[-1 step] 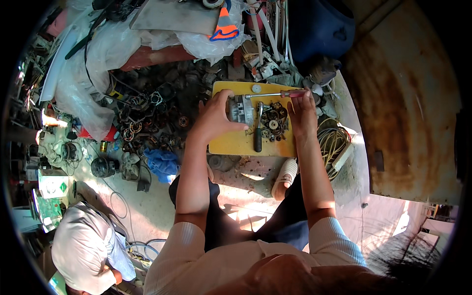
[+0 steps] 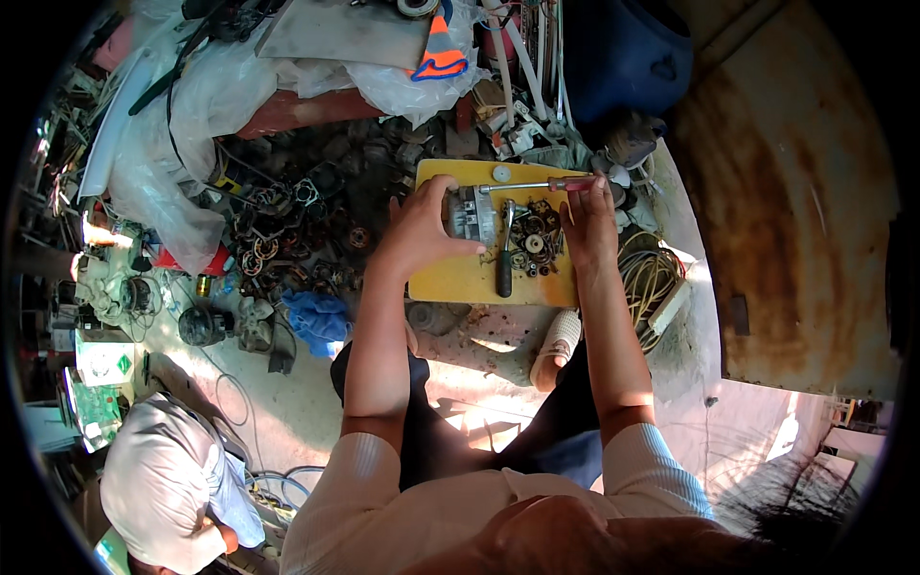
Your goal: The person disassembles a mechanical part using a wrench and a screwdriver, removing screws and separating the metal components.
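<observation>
A yellow board (image 2: 458,284) lies on the ground in front of me. My left hand (image 2: 420,228) grips a grey metal motor housing (image 2: 473,213) standing on the board's left part. My right hand (image 2: 586,222) holds a red-handled screwdriver (image 2: 533,186), whose shaft points left to the top of the housing. Between my hands, a ratchet wrench with a black handle (image 2: 504,261) lies on the board beside a heap of small gears, nuts and washers (image 2: 537,245). A small white disc (image 2: 501,173) rests at the board's far edge.
A pile of dark metal parts (image 2: 297,220) spreads left of the board, with a blue cloth (image 2: 316,318) nearer me. A cable coil (image 2: 652,280) lies to the right, a blue barrel (image 2: 623,48) beyond. Another person in a light shirt (image 2: 163,489) crouches at lower left.
</observation>
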Tool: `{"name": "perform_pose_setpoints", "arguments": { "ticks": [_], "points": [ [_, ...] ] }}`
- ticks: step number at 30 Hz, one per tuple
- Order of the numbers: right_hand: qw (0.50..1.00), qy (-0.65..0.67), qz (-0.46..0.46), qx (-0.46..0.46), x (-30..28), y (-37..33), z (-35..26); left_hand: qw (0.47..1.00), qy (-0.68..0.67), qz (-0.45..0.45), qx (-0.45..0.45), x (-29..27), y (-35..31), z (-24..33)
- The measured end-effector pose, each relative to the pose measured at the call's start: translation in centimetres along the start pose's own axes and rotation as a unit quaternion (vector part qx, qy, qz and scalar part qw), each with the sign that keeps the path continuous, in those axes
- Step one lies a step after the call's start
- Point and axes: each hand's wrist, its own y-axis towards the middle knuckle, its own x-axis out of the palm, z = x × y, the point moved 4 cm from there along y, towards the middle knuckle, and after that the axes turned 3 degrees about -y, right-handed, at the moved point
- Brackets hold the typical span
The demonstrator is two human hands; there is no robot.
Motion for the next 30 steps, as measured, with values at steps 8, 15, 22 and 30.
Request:
{"name": "perform_pose_setpoints", "arguments": {
  "ticks": [8,15,22,30],
  "points": [
    [0.999,0.011,-0.036,-0.009,-1.2,2.0,0.9,1.0,-0.01,0.015,0.007,-0.3,-0.4,0.5],
    [1.0,0.026,0.001,0.006,-0.1,1.1,0.8,1.0,-0.004,-0.002,-0.008,-0.4,-0.4,0.3],
    [0.999,0.039,-0.007,-0.008,-1.8,2.9,1.1,1.0,-0.007,0.023,0.007,-0.3,-0.4,0.9],
    [0.999,0.019,-0.005,-0.026,-0.1,1.5,1.2,0.999,0.005,0.037,0.015,-0.7,-1.3,0.3]
  ]
}}
